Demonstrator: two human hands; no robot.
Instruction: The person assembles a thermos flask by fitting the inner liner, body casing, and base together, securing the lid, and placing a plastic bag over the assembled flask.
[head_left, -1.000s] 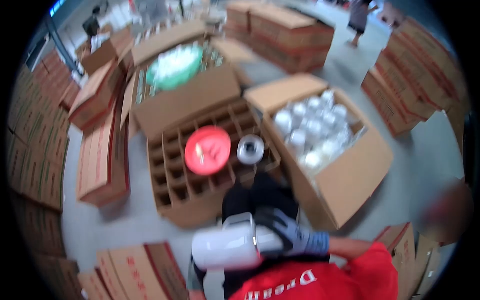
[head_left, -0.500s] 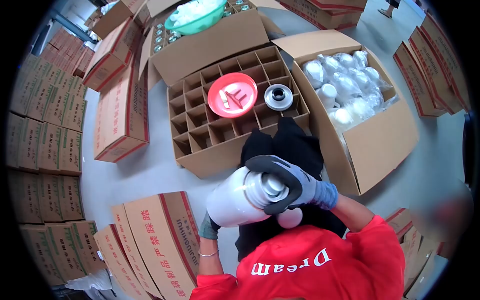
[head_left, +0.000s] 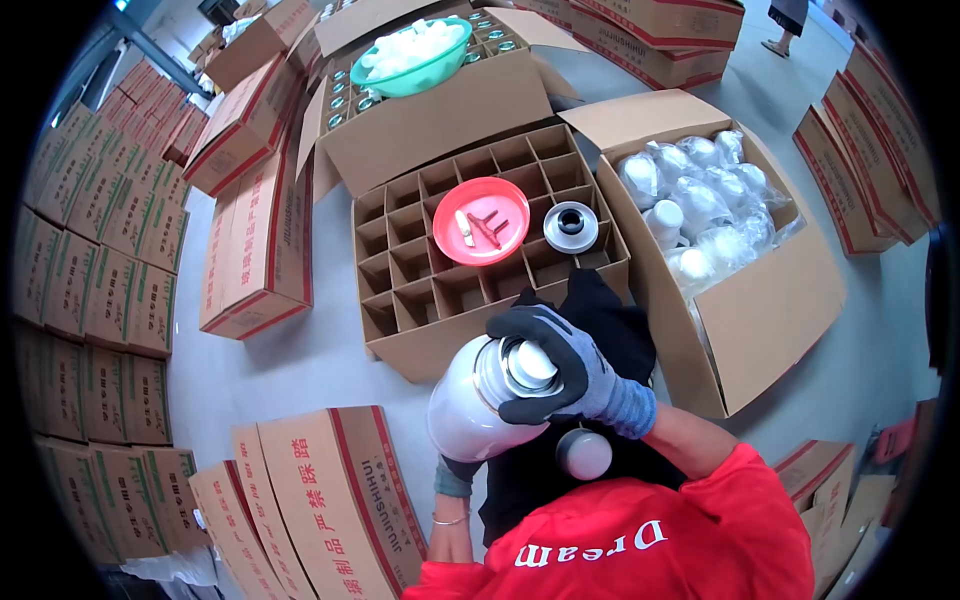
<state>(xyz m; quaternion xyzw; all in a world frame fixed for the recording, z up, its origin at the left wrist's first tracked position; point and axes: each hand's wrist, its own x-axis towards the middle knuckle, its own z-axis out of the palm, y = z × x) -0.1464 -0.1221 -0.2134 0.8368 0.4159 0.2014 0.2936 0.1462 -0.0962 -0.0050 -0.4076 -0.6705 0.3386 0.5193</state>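
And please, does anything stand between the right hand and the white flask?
Apart from the grey glove, nothing visible does: the right hand is curled around the top end of the white flask. The pale round object shows below the hand, not in between.

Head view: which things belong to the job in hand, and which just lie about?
Likely the job: white flask in the right hand, left hand beneath it; round pale piece; red dish; divided carton.
Likely lying about: stacked cartons at left; crumpled plastic at lower left.
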